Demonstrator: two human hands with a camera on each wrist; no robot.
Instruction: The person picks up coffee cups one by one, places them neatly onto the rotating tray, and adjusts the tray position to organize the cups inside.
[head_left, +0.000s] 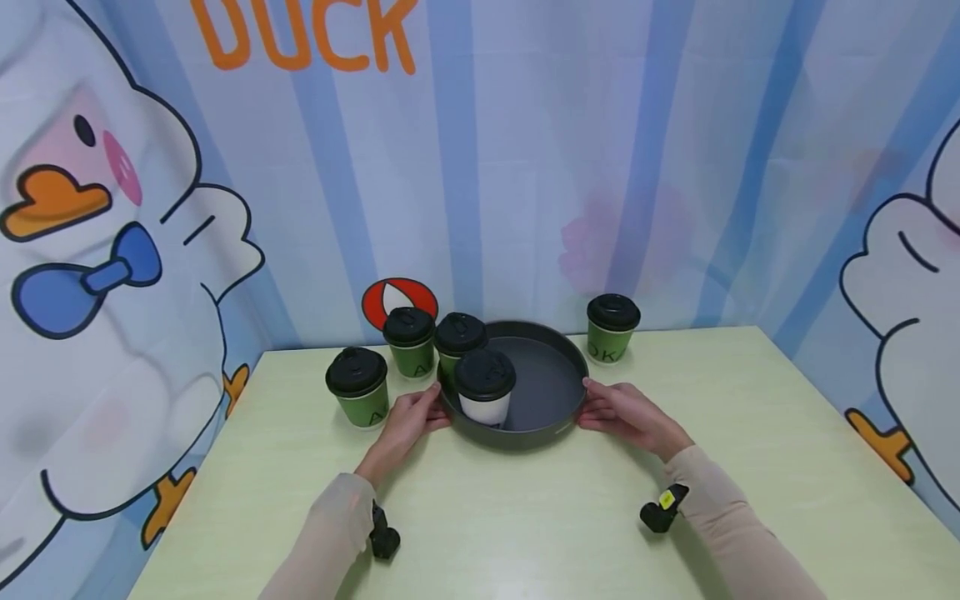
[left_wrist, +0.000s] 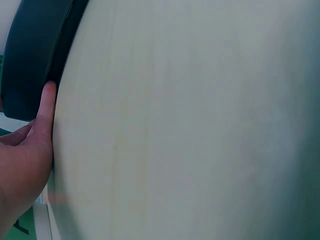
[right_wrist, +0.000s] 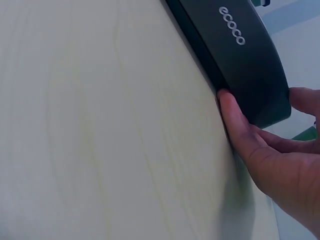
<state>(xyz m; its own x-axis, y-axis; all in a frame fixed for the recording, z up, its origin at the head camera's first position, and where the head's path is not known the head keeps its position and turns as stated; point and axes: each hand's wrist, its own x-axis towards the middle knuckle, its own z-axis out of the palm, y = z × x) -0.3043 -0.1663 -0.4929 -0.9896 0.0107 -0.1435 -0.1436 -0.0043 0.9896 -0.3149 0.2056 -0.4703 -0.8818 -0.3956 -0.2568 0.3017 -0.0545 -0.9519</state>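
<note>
A round dark grey tray (head_left: 543,379) lies low over the table, held from both sides. At its left rim my left hand (head_left: 408,423) grips the edge, with a finger (left_wrist: 47,102) along the underside. On the opposite side my right hand (head_left: 632,418) pinches the rim, thumb on the top edge and fingers below, beside "ecoco" lettering on the wall. In the tray's left part stands a white paper cup (head_left: 486,410) with a black lid. Behind it a green paper cup (head_left: 460,335), also black-lidded, is partly hidden.
Two more green lidded cups, one nearer (head_left: 365,408) and one farther back (head_left: 413,358), stand left of the tray. Another green cup (head_left: 609,342) is behind the tray's right side. A printed curtain (head_left: 525,167) hangs along the back edge of the pale table (head_left: 510,525).
</note>
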